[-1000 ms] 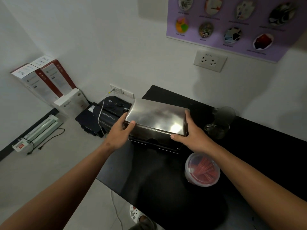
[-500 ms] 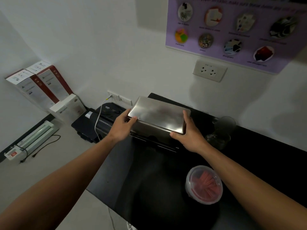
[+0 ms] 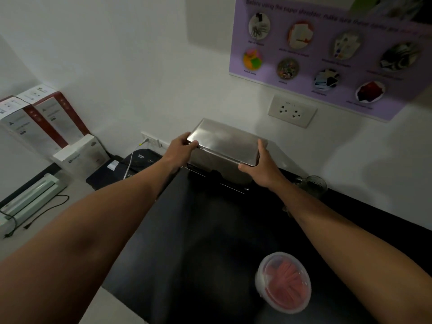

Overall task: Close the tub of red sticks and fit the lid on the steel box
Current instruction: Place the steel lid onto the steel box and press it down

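While hands grip it — smooth rectangular steel lid (image 3: 224,142).

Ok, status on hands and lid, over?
Left hand and right hand grip the lid ends, on the steel box. Tub lidded. Nothing obstructing.

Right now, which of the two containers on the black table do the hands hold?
The steel box at the wall: the left hand and right hand grip its lid's ends. The tub of red sticks stands untouched, nearer the person.
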`<state>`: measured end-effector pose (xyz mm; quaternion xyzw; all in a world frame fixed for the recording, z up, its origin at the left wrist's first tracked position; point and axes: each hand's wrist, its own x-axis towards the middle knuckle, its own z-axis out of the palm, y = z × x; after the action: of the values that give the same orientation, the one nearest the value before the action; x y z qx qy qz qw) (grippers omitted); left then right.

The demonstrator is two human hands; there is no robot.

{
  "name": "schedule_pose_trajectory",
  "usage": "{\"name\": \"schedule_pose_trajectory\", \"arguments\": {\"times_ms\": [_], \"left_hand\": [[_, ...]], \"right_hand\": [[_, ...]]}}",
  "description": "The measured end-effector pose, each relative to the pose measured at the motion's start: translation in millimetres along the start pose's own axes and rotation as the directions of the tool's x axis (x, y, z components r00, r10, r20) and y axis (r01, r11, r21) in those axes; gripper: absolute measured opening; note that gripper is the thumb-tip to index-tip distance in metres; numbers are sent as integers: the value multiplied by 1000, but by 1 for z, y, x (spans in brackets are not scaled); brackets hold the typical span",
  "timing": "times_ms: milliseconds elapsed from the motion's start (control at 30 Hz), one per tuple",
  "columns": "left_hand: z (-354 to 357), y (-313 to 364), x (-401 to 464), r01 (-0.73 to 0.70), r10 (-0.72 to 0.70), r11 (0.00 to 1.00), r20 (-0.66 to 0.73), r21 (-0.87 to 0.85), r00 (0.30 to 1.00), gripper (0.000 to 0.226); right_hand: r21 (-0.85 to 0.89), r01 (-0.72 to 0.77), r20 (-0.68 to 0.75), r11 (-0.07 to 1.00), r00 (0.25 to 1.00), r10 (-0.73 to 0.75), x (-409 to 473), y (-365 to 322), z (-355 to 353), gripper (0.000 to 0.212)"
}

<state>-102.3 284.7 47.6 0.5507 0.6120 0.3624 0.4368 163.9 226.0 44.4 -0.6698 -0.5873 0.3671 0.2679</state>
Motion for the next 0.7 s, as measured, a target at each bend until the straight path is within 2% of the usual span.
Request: {"name": "schedule_pose_trajectory", "arguments": {"times_ms": [367, 567, 700], "left_hand": [[6, -3, 31, 12, -13, 1000, 36, 20, 999, 44], [10, 0, 20, 38, -39, 997, 10, 65, 999, 73], [10, 2, -10, 33, -32, 994, -10, 106, 999, 79]], "right_hand": [[-29, -7, -7, 1000, 1000, 7, 25, 6, -9, 117], [-55, -24, 31, 998, 999, 25, 20, 10, -21, 122], [-154, 39, 122, 987, 992, -20, -10, 17, -50, 111]]}}
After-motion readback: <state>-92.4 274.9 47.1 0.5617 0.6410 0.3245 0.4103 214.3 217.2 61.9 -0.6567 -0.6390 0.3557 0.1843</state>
